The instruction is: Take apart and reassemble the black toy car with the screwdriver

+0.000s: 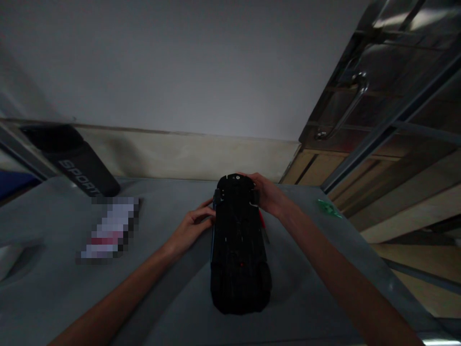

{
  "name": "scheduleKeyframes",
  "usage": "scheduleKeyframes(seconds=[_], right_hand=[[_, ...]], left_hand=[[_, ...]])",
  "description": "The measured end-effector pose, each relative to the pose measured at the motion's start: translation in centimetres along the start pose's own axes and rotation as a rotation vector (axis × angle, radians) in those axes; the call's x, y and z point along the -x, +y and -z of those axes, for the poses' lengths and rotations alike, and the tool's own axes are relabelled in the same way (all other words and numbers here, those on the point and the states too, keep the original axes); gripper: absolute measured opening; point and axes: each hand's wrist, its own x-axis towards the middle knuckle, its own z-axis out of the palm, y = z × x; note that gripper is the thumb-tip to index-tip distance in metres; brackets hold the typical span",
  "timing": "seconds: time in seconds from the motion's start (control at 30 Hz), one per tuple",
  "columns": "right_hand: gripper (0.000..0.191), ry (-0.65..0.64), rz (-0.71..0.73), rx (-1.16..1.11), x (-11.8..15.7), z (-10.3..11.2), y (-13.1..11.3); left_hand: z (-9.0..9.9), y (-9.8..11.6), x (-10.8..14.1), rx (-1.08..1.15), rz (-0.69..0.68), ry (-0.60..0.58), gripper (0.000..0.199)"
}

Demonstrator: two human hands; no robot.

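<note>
A black toy car (239, 240) shows its underside, wheels at the corners, in the middle of the grey table. My left hand (196, 223) touches its left edge near the far end, with fingers bent against the side. Around the far right corner, by a wheel, my right hand (264, 192) is wrapped, its fingertips partly hidden behind the car. A red-handled screwdriver (262, 219) lies just right of the car, partly covered by it.
On the left stand a dark bottle marked SPORT (81, 163) and a blurred-out flat item (111, 226). A white object (9, 259) sits at the left edge. Green plastic packaging (328, 208) lies at the right. A wall runs behind the table (169, 192).
</note>
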Motion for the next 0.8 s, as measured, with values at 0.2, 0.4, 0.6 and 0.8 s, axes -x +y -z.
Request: scheduleKeyframes(seconds=[0.2, 0.4, 0.6, 0.8], right_hand=[[0.045, 0.073, 0.043, 0.155, -0.6, -0.1, 0.2], [0.050, 0.417, 0.367, 0.855, 3.2, -3.3, -0.3], [0.074, 0.369, 0.394, 1.449, 10.8, -11.0, 2.2], [0.092, 0.271, 0.305, 1.326, 10.8, -12.8, 3.1]], left_hand=[[0.2, -0.3, -0.1, -0.019, 0.012, -0.002, 0.016], [-0.1, -0.2, 0.0, 0.076, 0.063, -0.011, 0.021], [-0.2, -0.1, 0.1, 0.148, 0.039, -0.016, 0.026], [-0.2, 0.3, 0.3, 0.095, 0.008, -0.001, 0.022]])
